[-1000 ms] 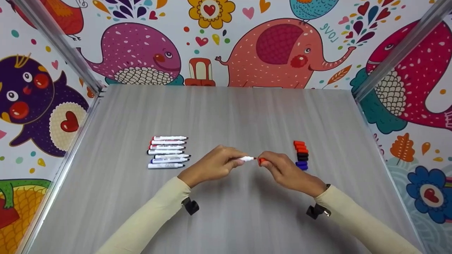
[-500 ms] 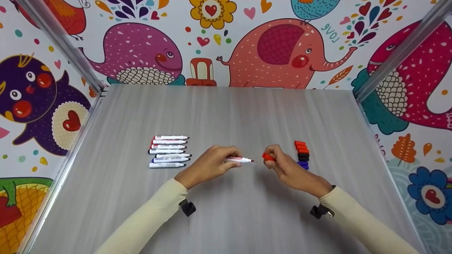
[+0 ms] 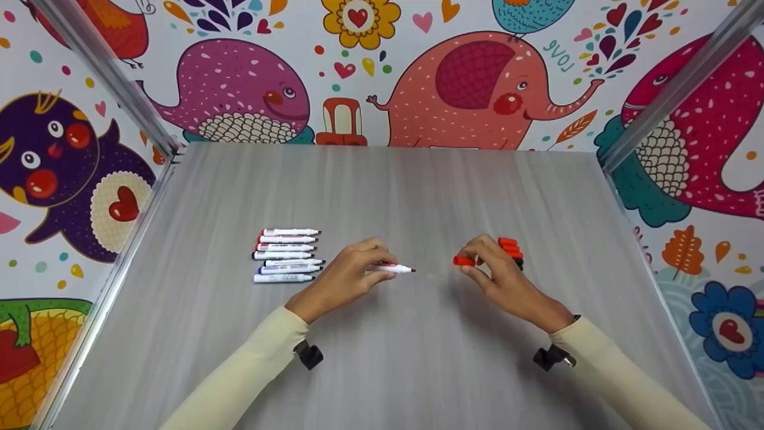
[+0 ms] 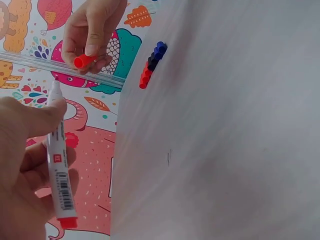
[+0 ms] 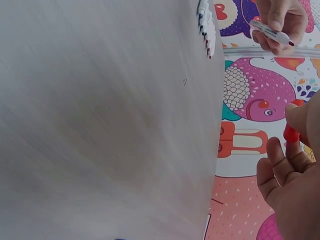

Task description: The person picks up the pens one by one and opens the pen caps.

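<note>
My left hand [image 3: 352, 270] pinches a white marker [image 4: 61, 175] with a red end plug; its bare reddish tip points right in the head view. Across a gap from that tip, my right hand [image 3: 501, 278] holds a red cap [image 3: 464, 261] between thumb and fingers. In the right wrist view the cap [image 5: 292, 122] is partly covered by the thumb. Left of my left hand lies a column of several uncapped markers [image 3: 287, 255], tips to the right. Beyond my right hand is a row of red, black and blue caps [image 4: 152, 65]; the hand hides part of it in the head view.
The grey wood-grain table [image 3: 382, 197] carries everything. Metal rails [image 3: 113, 83] and printed cartoon walls [image 3: 465, 89] bound it at the back and sides. A small black wrist camera [image 3: 309, 355] hangs under the left sleeve, another [image 3: 552, 358] under the right.
The hands have drawn apart: my left hand moved left with the marker, my right hand moved right and slightly away with the red cap. The gap between tip and cap has widened.
</note>
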{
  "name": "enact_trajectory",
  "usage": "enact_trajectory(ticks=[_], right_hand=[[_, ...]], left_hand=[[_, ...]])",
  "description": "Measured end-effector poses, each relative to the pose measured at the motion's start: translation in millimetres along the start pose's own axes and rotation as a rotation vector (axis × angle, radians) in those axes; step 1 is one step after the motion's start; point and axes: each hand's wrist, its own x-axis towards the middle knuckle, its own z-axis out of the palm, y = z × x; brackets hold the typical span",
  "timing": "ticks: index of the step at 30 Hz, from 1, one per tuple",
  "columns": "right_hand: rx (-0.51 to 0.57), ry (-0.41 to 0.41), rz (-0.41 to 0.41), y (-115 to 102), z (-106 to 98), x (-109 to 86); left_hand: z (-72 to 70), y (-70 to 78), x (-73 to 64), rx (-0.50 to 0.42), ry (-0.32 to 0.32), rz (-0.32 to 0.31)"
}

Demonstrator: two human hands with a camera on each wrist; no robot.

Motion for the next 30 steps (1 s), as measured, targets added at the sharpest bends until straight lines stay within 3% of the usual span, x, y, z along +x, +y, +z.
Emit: enact_trajectory(ticks=[11,19,25,30], right_hand=[[-0.034,0.053,-0.003,6.3,-9.0,-8.6],[-0.075,0.096,0.044,9.5,-9.7,-15.6],[-0.061,0.108,0.003,12.6,-7.7,-17.4],[-0.068,0.120,0.026,14.7,-6.6,-19.8]], left_hand=[[-3.1,-5.9,-14.7,0.009,0.062,-0.018],[-5.1,-13.9,-25.5,-0.039,0.104,-0.047],[-7.2,-16.5,-34.5,0.005,0.123,-0.066],[-8.0,-20.3,-42.1,0.061,0.130,-0.059]])
